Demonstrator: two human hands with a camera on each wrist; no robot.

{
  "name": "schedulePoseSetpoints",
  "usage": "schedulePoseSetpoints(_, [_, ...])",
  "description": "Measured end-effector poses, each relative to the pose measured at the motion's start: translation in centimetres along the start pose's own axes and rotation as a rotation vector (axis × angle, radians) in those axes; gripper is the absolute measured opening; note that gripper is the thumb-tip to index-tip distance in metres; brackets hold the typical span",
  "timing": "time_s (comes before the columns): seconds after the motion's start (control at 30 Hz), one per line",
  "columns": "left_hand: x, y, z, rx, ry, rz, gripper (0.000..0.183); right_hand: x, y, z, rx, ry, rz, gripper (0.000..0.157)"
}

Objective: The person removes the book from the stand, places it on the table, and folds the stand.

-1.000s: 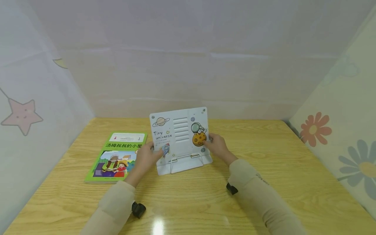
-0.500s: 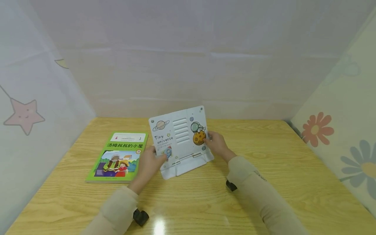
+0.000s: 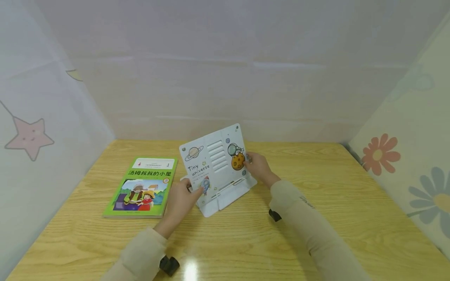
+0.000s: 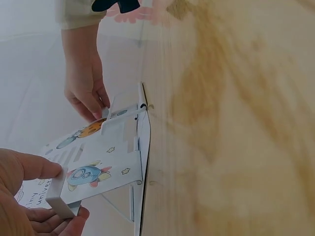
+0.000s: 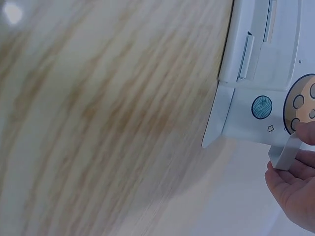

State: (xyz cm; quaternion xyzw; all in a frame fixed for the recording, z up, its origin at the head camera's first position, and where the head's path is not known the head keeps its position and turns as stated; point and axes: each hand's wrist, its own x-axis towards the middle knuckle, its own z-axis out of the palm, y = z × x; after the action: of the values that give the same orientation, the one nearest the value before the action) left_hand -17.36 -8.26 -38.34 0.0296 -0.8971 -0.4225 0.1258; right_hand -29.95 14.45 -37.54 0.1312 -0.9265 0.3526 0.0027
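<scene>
Nearest us, two pale sleeves reach in over the wood-grain counter (image 3: 316, 175), a black wrist device (image 3: 169, 266) under the left cuff and another at the right. The left hand (image 3: 181, 203) and the right hand (image 3: 259, 168) pinch opposite side edges of a white book stand (image 3: 218, 183), thumbs in front, fingers behind. The stand is mid-counter, leaning back and turned askew, its left end nearer us; the left thumb covers part of the printed rocket.

Just left of the left hand lies a green book (image 3: 140, 187), flat, cover up, clear of the stand.

From the left wrist we see what the head view hides: a thin strut behind the panel, and a white block (image 4: 60, 196) at the edge in the left fingers. The right wrist view shows a matching white tab (image 5: 285, 152) in the right fingers.

On the stand we read "Tiny universe"; the lines below are too small. The book's title reads 汤姆叔叔的小屋.

Farther off hangs pale cloth (image 3: 225, 86), with a pink star (image 3: 31, 138) at left and a red flower (image 3: 379, 155) at right.
</scene>
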Motion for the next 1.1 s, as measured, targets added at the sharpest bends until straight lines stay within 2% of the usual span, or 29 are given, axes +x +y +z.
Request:
schedulePoseSetpoints(0.2, [-0.4,0.2,0.0,0.014,0.01,0.031,0.02,0.5,-0.2,0.2,-0.004,0.014,0.003,0.043])
schedulePoseSetpoints(0.33, [-0.6,0.2,0.1,0.018,0.031,0.079,0.016,0.7,-0.5,0.3,-0.016,0.027,-0.001,0.041])
schedulePoseSetpoints(0.57, [-0.8,0.4,0.2,0.025,-0.003,0.113,0.017,1.1,-0.9,0.4,0.017,0.02,-0.021,0.04])
schedulePoseSetpoints(0.83, [-1.0,0.4,0.3,-0.004,-0.008,0.138,0.012,1.9,-1.3,0.5,0.065,-0.02,-0.004,0.044])
schedulePoseSetpoints(1.1, [-1.4,0.6,0.5,-0.078,-0.04,0.17,0.008,2.3,-2.1,0.5,0.087,-0.031,-0.009,0.043])
